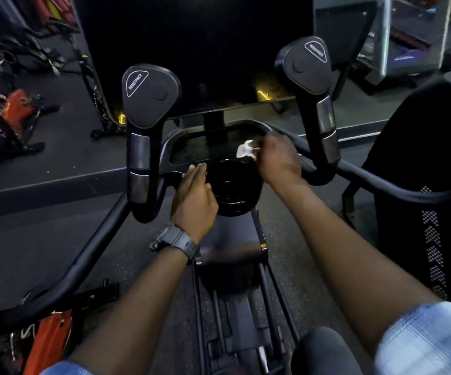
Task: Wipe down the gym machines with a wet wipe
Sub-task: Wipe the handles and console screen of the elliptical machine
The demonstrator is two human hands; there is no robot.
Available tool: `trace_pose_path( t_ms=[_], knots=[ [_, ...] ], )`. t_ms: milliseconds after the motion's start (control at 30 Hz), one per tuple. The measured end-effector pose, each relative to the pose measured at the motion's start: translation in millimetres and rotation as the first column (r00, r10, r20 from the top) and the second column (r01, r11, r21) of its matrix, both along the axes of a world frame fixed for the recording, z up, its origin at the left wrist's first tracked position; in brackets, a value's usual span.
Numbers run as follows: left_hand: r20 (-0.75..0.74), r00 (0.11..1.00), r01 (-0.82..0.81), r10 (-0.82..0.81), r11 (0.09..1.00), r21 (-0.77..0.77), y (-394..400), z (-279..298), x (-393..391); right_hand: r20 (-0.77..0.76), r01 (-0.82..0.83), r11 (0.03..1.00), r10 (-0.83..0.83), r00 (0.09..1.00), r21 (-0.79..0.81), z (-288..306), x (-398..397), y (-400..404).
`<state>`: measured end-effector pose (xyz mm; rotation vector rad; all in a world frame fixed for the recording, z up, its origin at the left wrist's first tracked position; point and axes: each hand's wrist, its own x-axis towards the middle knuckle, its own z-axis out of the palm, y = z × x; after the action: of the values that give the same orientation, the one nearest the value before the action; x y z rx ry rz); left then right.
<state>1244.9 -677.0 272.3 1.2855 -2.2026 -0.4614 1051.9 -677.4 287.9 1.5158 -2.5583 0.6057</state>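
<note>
One white wipe (246, 150), crumpled into a small wad, is pinched in the right hand (278, 158) over the black tray (205, 150) of the machine (151, 109). The left hand (194, 196), fingers straight, rests against the cup holder (232, 190).

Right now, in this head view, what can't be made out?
- White crumpled wet wipe: mostly covered by the right hand gripping it.
- Black round cup holder: its bottom is too dark to see.
- Black screen: cut off by the top edge.
- Left hand: contact with the cup holder is unclear.
</note>
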Motion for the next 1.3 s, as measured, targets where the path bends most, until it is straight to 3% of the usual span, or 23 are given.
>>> trace_pose_path(
  t_ms=[133, 233, 367, 533, 633, 733, 867, 1133, 1200, 1300],
  knots=[
    [0.012, 1.0, -0.028, 0.029, 1.0, -0.012, 0.6, 0.7, -0.8, -0.005, -0.231, 0.967, 0.233, 0.972, 0.111, 12.6, 16.9, -31.4],
    [0.026, 0.994, -0.103, 0.106, 0.991, -0.081, 4.7, -3.3, 5.8, 0.103, -0.428, 0.894, 0.417, 0.903, 0.131, 19.5, 64.3, -61.4],
    [0.163, 0.975, -0.144, 0.153, 0.987, -0.067, 1.6, 1.7, 7.0, 0.074, -0.629, 0.767, 0.625, 0.777, 0.124, 30.4, 80.6, -63.3],
    [0.23, 0.967, -0.065, 0.105, 0.982, -0.175, 2.1, 3.5, 3.5, 0.064, -0.561, 0.82, 0.558, 0.827, 0.109, 26.7, 46.5, -82.5],
    [0.255, 0.966, 0.004, 0.048, 0.98, -0.198, 5.2, 3.7, 2.2, 0.062, -0.687, 0.711, 0.687, 0.724, 0.149, 27.9, 79.5, -84.6],
    [0.214, 0.976, 0.024, 0.035, 0.964, -0.264, 3.8, -0.4, 4.4, 0.077, -0.757, 0.632, 0.757, 0.649, 0.166, 36.3, 59.4, -74.9],
    [0.128, 0.99, -0.011, 0.055, 0.946, -0.324, 3.8, -7.4, 4.2, 0.033, -0.736, 0.613, 0.761, 0.648, 0.287, 47.5, 33.6, -66.4],
    [0.153, 0.987, 0.006, 0.053, 0.933, -0.361, 5.3, -10.0, 5.0, 0.099, -0.856, 0.486, 0.856, 0.507, 0.175, 33.4, 101.8, -96.0],
    [0.136, 0.989, -0.009, 0.063, 0.932, -0.363, 2.6, -11.9, 4.6, 0.122, -0.836, 0.534, 0.828, 0.547, 0.126, 31.3, 93.8, -101.7],
    [0.092, 0.995, -0.009, 0.045, 0.935, -0.355, 1.4, -15.2, 2.2, 0.122, -0.552, 0.833, 0.545, 0.83, 0.035, 21.0, 65.7, -116.3]
  ],
)
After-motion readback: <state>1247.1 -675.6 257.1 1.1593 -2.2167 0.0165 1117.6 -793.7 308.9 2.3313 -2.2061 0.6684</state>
